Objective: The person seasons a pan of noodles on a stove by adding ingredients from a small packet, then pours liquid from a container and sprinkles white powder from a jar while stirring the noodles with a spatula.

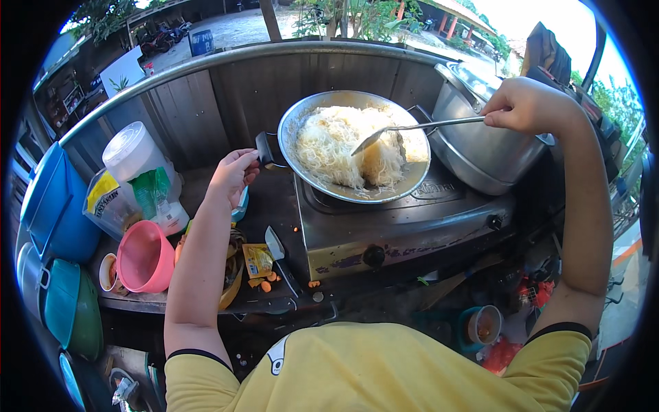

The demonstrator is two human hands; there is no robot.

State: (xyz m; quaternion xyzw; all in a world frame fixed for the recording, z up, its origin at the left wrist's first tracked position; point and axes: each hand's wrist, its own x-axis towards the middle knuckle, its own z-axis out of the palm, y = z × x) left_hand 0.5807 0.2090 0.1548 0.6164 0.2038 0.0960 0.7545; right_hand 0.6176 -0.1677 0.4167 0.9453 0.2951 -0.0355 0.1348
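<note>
A wide metal wok [355, 194] rests on the left burner side of a Rinnai gas stove [406, 237]. Pale thin noodles [329, 144] are heaped inside it, with a browner clump near the middle. My left hand [238, 172] grips the wok's black left handle [264, 150] between thumb and fingers. In my right hand [535, 107] is the end of a long metal spatula [432, 124], held above the wok's right side. The spatula's blade lies against the noodles, its tip pointing left.
A large aluminium pot [479, 144] stands close at the wok's right. On the left are a pink plastic bowl [146, 257], a blue bucket [59, 201] and a white plastic jar [136, 149]. A knife [282, 260], a yellow sachet [258, 260] and carrot pieces [266, 283] lie left of the stove.
</note>
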